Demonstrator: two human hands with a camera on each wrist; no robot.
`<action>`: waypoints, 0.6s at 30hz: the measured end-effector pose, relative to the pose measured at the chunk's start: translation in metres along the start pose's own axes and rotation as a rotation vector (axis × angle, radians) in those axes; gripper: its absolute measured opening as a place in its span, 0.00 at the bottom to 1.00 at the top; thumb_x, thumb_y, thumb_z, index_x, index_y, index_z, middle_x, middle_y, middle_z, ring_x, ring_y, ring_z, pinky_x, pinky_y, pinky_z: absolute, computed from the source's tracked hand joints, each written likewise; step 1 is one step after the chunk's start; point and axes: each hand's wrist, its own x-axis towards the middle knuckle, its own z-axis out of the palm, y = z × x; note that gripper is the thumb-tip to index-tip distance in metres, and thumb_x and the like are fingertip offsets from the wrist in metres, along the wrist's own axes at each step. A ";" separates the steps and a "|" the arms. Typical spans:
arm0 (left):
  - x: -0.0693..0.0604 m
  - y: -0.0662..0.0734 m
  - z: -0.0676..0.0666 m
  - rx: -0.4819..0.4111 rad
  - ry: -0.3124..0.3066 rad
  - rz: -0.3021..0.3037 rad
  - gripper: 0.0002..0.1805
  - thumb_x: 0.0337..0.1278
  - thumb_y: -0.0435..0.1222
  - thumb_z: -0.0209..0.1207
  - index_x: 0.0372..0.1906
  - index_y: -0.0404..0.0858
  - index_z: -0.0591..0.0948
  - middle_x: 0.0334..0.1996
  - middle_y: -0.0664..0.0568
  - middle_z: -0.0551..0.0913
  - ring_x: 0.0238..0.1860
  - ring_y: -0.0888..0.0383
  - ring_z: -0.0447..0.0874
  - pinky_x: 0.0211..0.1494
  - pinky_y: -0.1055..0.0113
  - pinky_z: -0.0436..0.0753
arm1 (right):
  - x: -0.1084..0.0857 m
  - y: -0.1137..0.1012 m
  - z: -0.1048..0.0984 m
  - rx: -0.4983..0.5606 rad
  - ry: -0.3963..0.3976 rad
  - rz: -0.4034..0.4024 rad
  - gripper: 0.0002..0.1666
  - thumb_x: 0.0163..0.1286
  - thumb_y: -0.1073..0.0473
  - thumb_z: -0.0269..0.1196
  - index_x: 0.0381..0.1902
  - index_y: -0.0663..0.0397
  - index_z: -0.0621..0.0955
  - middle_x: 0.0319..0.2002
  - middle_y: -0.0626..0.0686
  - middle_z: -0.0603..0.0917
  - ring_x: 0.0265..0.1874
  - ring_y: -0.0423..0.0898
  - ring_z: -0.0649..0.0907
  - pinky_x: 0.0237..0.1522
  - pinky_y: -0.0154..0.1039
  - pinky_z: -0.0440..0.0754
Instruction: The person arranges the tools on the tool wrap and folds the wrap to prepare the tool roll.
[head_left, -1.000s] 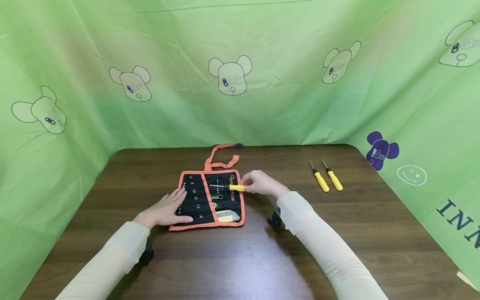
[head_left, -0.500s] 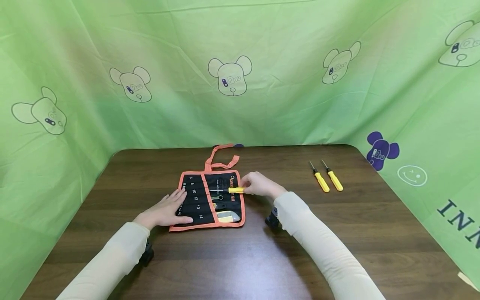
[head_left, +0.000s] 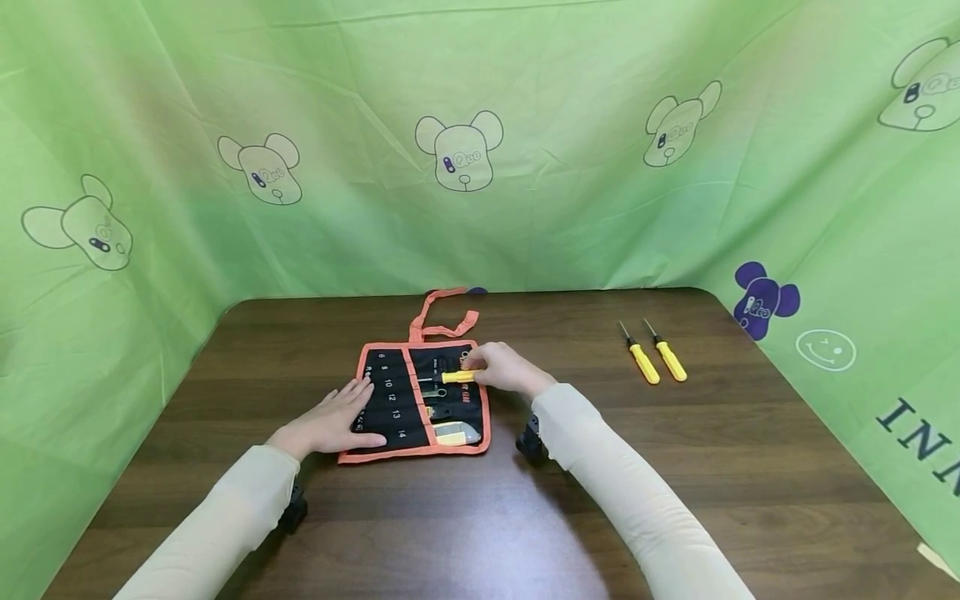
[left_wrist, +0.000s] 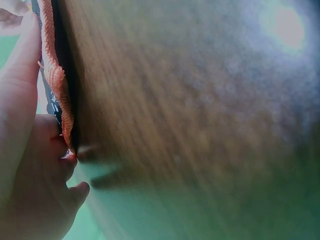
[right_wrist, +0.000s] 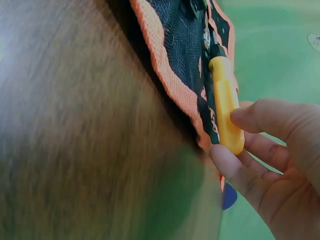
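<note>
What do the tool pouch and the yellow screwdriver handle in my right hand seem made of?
Tool pouch: probably woven fabric, matte black, with a coarse weave showing; its orange edging looks like ribbed webbing. Screwdriver handle: likely hard plastic, smooth yellow with a soft sheen; exact type unclear.

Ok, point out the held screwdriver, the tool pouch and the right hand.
Held screwdriver (right_wrist: 226, 92): right wrist view, yellow handle.
Tool pouch (head_left: 402, 388): head view, numbered black panel.
Right hand (head_left: 510, 367): head view, its back.
</note>
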 end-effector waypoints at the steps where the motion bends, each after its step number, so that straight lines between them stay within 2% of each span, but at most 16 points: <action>1: 0.000 0.000 0.000 -0.001 0.000 0.000 0.55 0.50 0.65 0.52 0.70 0.30 0.49 0.70 0.38 0.45 0.70 0.44 0.38 0.67 0.46 0.45 | 0.001 -0.001 0.001 0.006 0.004 -0.001 0.11 0.60 0.72 0.60 0.40 0.59 0.83 0.38 0.52 0.83 0.35 0.44 0.78 0.40 0.38 0.77; 5: 0.001 0.000 0.000 0.002 0.000 0.000 0.55 0.50 0.65 0.52 0.70 0.30 0.49 0.70 0.38 0.45 0.70 0.44 0.38 0.67 0.46 0.45 | 0.002 -0.004 0.003 0.010 0.027 -0.036 0.11 0.59 0.73 0.60 0.39 0.58 0.83 0.36 0.51 0.83 0.35 0.44 0.78 0.39 0.38 0.77; 11: 0.001 0.000 -0.001 -0.001 -0.008 0.002 0.55 0.50 0.65 0.52 0.71 0.31 0.49 0.71 0.39 0.44 0.70 0.45 0.38 0.67 0.46 0.44 | 0.005 -0.006 0.008 -0.046 0.063 -0.088 0.13 0.58 0.73 0.60 0.40 0.59 0.84 0.36 0.52 0.83 0.37 0.45 0.79 0.41 0.39 0.77; 18: 0.000 0.001 -0.002 -0.007 -0.012 0.001 0.55 0.51 0.65 0.52 0.70 0.30 0.49 0.70 0.38 0.45 0.70 0.44 0.38 0.66 0.46 0.44 | 0.009 -0.011 0.013 -0.063 0.048 -0.078 0.13 0.57 0.73 0.62 0.39 0.58 0.84 0.36 0.51 0.83 0.35 0.43 0.78 0.40 0.38 0.77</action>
